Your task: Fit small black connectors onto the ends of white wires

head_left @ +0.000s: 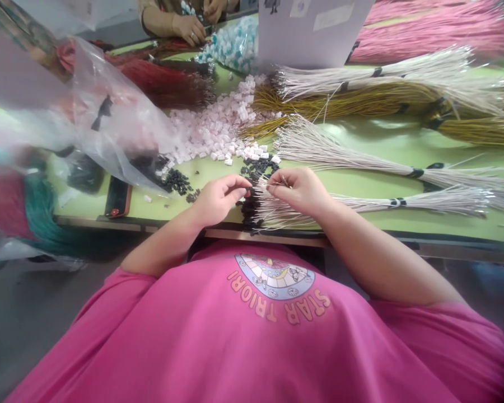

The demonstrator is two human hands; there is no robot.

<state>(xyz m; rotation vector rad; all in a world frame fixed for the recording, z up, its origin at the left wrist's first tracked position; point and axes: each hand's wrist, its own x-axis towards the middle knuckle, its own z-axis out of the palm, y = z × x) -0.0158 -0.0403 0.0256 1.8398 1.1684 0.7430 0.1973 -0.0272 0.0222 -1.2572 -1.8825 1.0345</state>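
At ten o'clock from your hands a crumpled clear plastic bag [121, 129] lies on its side with dark pieces inside it, blurred through the film, and at twelve o'clock, far across, a second clear bag of white and teal pieces [231, 45] sits near a co-worker's hands [191, 28]. All of this rests on a pale green table [361, 145] whose near edge runs just under your wrists; below it the floor is grey. Your left hand [220, 196] has its fingertips drawn together beside a scatter of small black plastic pieces [258, 168]; whether one is caught between them is too small to tell. Your right hand [298, 190] pinches the ends of a fanned bundle of thin white wires [273, 211] that lies beneath it and trails off toward three o'clock. At eleven o'clock spreads a heap of small pale pink plastic blocks [218, 129], touching the black pieces. Toward one and two o'clock lie more tied white wire bundles [361, 159], mustard-yellow wire bundles [361, 101] and, farthest, pink wire bundles [437, 33]. Dark red wire bundles [168, 84] lie at eleven o'clock, a grey card sheet [311, 33] stands at twelve, and a phone in a red case [117, 198] rests at nine o'clock on the table edge.
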